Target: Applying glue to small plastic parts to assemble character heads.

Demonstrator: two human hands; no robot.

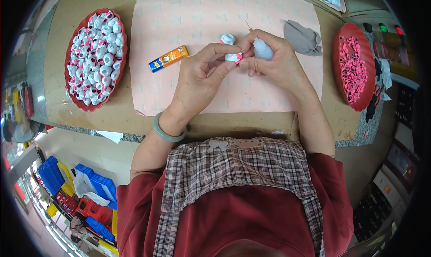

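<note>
My left hand (pixel 197 75) pinches a small white rounded piece (pixel 231 57) with a pink patch on its right side, over the pink sheet. My right hand (pixel 287 64) is closed round a small squeeze bottle (pixel 263 50), pale and translucent, whose thin needle tip points up and away to the left. The right thumb and fingertips meet at the pink patch, close to the left thumb. Just beyond the fingers lies a second white piece (pixel 228 39). Whether the right fingertips also pinch a tiny part cannot be made out.
A red scalloped tray (pixel 124 34) heaped with white-and-pink pieces stands at left. Another red tray (pixel 369 59) at right holds small pink-and-black bits. An orange-and-blue box (pixel 169 58) and a grey cloth (pixel 303 37) lie on the pink sheet (pixel 179 93).
</note>
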